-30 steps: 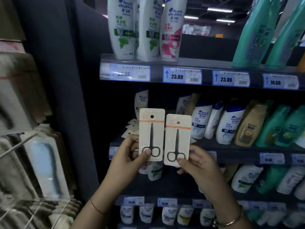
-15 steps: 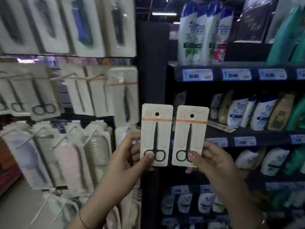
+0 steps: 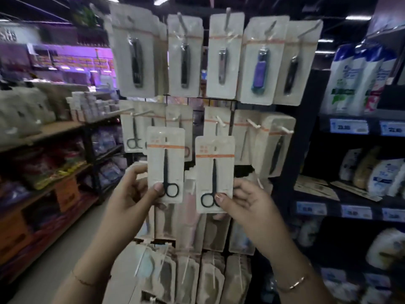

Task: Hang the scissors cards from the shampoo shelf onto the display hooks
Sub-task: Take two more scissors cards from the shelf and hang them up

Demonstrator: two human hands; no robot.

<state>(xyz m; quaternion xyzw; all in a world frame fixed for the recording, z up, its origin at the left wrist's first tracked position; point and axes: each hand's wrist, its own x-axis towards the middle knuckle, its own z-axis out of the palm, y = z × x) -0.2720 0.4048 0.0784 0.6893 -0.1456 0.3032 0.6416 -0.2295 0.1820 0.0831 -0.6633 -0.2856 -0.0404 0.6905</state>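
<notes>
Scissors cards, white with orange stripe, black scissors: left card (image 3: 165, 164) pinched in left hand (image 3: 133, 194), right card (image 3: 214, 174) in right hand (image 3: 243, 201). View swung from shampoo shelf (image 3: 348, 126) to hook rack (image 3: 219, 102); cards raised near scissors row, hanging next.

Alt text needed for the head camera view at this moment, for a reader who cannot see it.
Two bare hands each hold up one carded pair of black scissors, the left hand with the left card slightly higher than the right card in the right hand, before a rack of display hooks hung with carded nail clippers and scissors. Shampoo shelves stand to the right.
</notes>
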